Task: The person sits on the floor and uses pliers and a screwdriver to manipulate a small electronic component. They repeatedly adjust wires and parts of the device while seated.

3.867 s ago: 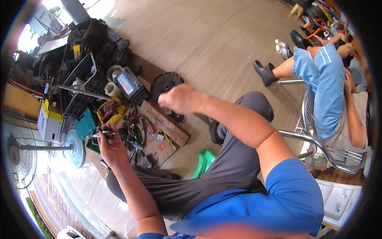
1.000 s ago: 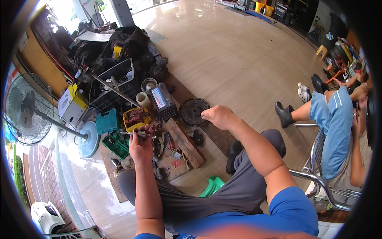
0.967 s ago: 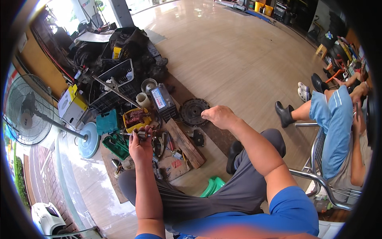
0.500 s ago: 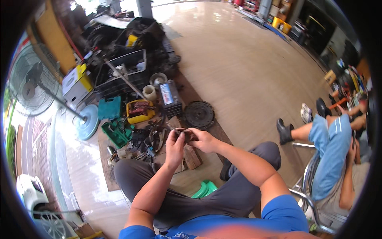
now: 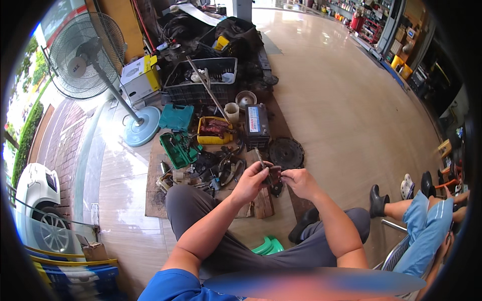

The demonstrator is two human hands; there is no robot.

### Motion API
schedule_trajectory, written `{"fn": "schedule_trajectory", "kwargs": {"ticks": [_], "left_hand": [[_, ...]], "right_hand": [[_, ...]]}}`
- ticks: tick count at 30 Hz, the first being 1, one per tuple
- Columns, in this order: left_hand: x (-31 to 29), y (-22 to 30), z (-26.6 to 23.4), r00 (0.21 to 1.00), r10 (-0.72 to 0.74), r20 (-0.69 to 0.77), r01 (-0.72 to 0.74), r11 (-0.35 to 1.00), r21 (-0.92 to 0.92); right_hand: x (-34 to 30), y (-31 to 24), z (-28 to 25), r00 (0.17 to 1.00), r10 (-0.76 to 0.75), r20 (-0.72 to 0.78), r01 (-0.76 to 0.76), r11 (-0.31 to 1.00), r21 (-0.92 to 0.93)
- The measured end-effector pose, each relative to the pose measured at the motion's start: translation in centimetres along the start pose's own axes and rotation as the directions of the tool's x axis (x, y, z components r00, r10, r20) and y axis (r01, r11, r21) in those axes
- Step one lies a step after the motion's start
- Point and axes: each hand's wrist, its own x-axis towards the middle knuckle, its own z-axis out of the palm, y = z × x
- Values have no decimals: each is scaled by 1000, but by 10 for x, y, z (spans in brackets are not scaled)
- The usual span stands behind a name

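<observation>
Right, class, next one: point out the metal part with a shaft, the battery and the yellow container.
Metal part with a shaft [image 5: 259, 157]: head view, on the shaft.
Battery [image 5: 256, 120]: head view, on the label on its upper face.
Yellow container [image 5: 211, 140]: head view, on its near wall.

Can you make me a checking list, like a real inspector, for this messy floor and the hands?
Surface: brown board on a shiny tiled floor.
Things in hand: one dark metal part with a rod-like end.
Clutter: green case, yellow tub, battery, round black disc, wooden block and jumbled small parts.
Hands: left hand holds the metal part; right hand is right by it, grip unclear.
Cables: can't tell; the small parts are too jumbled.
Surroundings: standing fan and white car to the left, seated person to the right.
</observation>
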Motion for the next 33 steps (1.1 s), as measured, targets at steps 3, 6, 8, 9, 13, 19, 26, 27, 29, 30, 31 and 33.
{"fn": "schedule_trajectory", "kwargs": {"ticks": [3, 6, 8, 9, 13, 19, 26, 27, 29, 30, 31, 33], "left_hand": [[1, -1, -12, 991, -98, 87, 51, 897, 440], [-3, 4, 0, 994, -78, 71, -2, 662, 749], [-5, 4, 3, 999, -41, -22, 42, 581, 812], [-4, 1, 3, 997, -14, -73, 68, 581, 811], [4, 3, -7, 940, 152, -307, 134, 661, 739], [22, -3, -44, 837, 227, -497, -222, 972, 70], [11, 35, -44, 820, 187, -540, -377, 887, -265], [11, 39, -49, 807, 219, -548, -418, 868, -269], [8, 54, -51, 765, 218, -606, -437, 867, -240], [7, 59, -51, 758, 211, -617, -445, 859, -254], [6, 61, -55, 750, 205, -629, -453, 852, -263], [8, 53, -61, 752, 238, -614, -455, 863, -222]], "right_hand": [[2, 0, -14, 998, -43, -47, 37, 993, -114], [-1, 3, -23, 996, -54, -65, 44, 988, -145], [-2, -2, -26, 996, -76, -53, 68, 988, -141], [-4, -4, -27, 996, -70, -55, 63, 990, -127], [-7, -15, -30, 996, -55, -64, 50, 996, -72], [-14, -10, -17, 997, -37, -65, 30, 994, -103], [-8, 13, -30, 989, 98, -115, -105, 993, -59], [-7, 18, -31, 987, 91, -134, -100, 993, -63], [-8, 14, -42, 980, 119, -161, -135, 987, -89], [-10, 19, -49, 977, 128, -167, -150, 981, -121], [-11, 22, -54, 975, 137, -173, -163, 975, -149], [-7, 17, -59, 942, 330, -56, -335, 927, -170]]}}
